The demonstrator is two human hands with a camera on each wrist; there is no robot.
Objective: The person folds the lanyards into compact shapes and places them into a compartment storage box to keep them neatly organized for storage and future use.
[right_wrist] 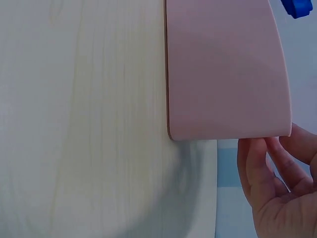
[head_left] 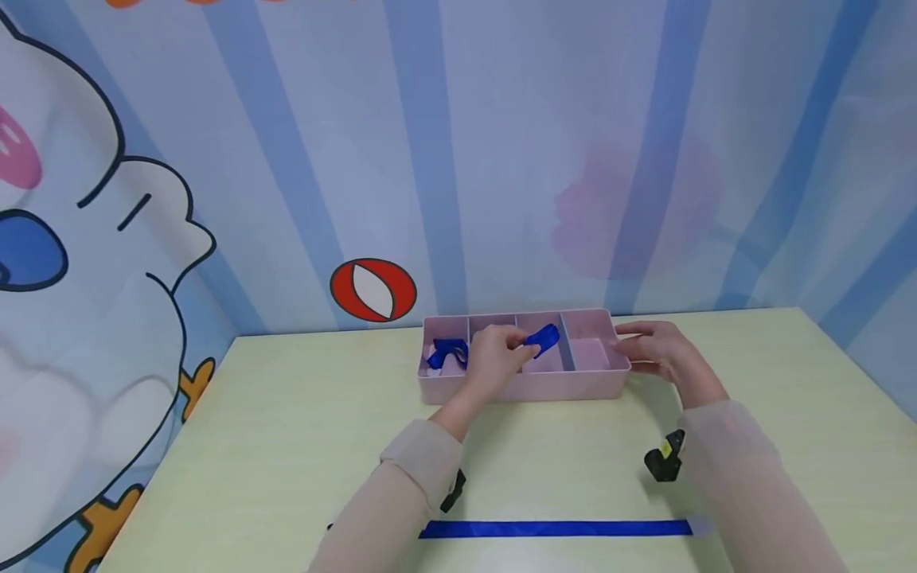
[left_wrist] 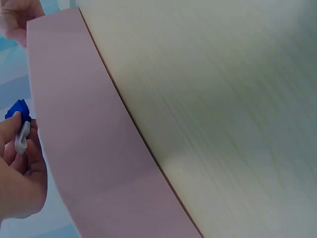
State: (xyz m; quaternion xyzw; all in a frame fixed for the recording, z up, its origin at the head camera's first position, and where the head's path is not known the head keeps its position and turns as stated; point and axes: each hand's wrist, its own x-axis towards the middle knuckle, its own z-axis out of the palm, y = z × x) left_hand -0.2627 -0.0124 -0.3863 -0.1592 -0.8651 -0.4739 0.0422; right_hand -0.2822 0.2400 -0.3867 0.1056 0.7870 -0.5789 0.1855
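My left hand point(head_left: 494, 358) is over the middle of a pink divided box point(head_left: 559, 387). Between thumb and fingers it pinches a folded blue ribbon point(head_left: 544, 339); a whitish piece shows beside the ribbon in the left wrist view. My right hand point(head_left: 662, 354) touches the box's right end, its fingertips against the outer wall near the rim, as the right wrist view also shows. Another bundle of blue ribbon point(head_left: 450, 351) lies in the leftmost compartment, partly hidden by the left hand.
A long blue strip point(head_left: 559, 528) lies flat along the near part of the pale wooden table point(head_left: 286, 446), its left part behind my left sleeve. A printed blue striped backdrop point(head_left: 501, 159) stands behind the box. Black wrist devices point(head_left: 665, 456) hang by both sleeves.
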